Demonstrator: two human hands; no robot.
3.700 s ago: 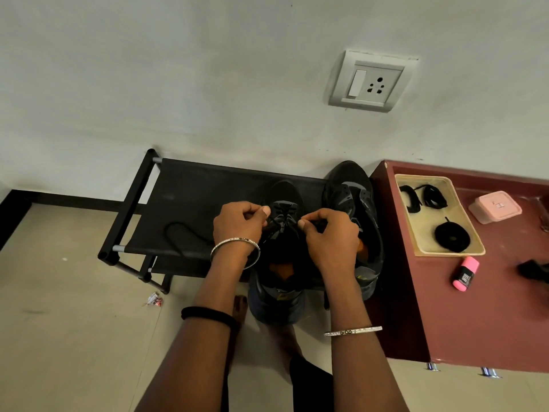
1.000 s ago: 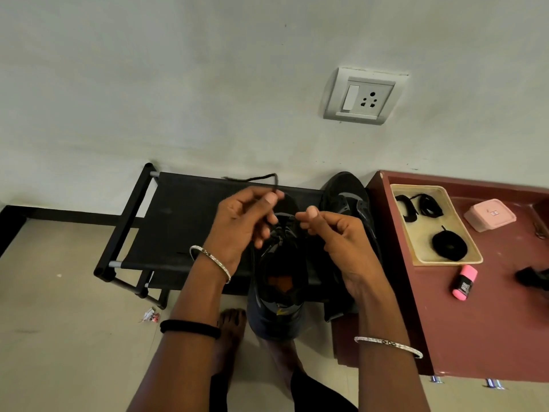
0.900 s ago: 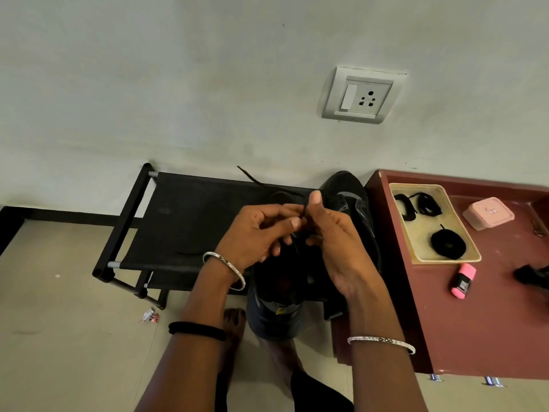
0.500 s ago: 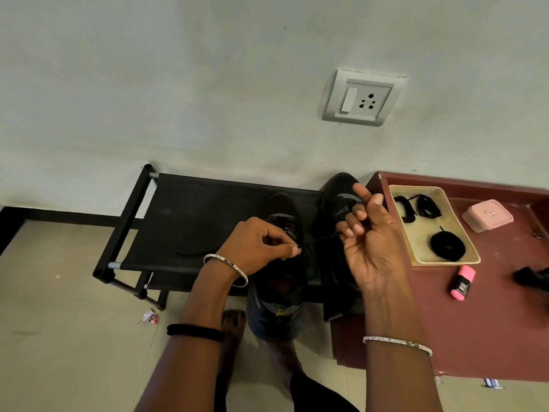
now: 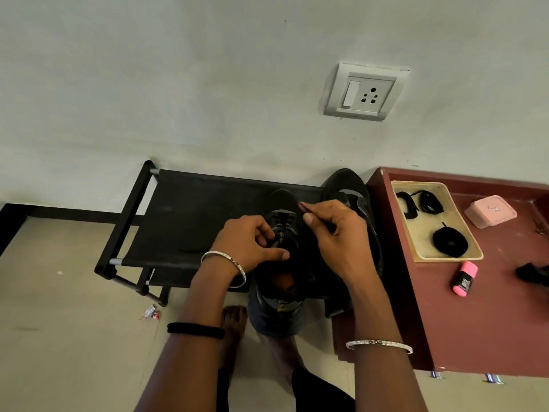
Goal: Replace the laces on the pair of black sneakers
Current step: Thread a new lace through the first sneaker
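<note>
Two black sneakers stand side by side on a black fabric rack (image 5: 190, 221). The left sneaker (image 5: 282, 304) has a black lace (image 5: 282, 226) crossing its eyelets. My left hand (image 5: 252, 245) pinches the lace at the sneaker's upper eyelets. My right hand (image 5: 332, 233) hovers just right of it, pinching a thin dark lace end between thumb and fingers. The right sneaker (image 5: 347, 185) is mostly hidden behind my right hand. Spare black laces (image 5: 450, 241) lie coiled in a beige tray (image 5: 416, 251).
The tray sits on a maroon table (image 5: 490, 322) to the right, with a pink box (image 5: 490, 211), a pink highlighter (image 5: 465, 278) and a dark object (image 5: 533, 273) at the edge. A wall socket (image 5: 365, 92) is above. My bare foot (image 5: 234, 322) and a scrap (image 5: 151, 313) are on the floor.
My right hand has come back down and left from beside the right sneaker to the left sneaker's laces. My left hand has stayed on the lace at the eyelets.
</note>
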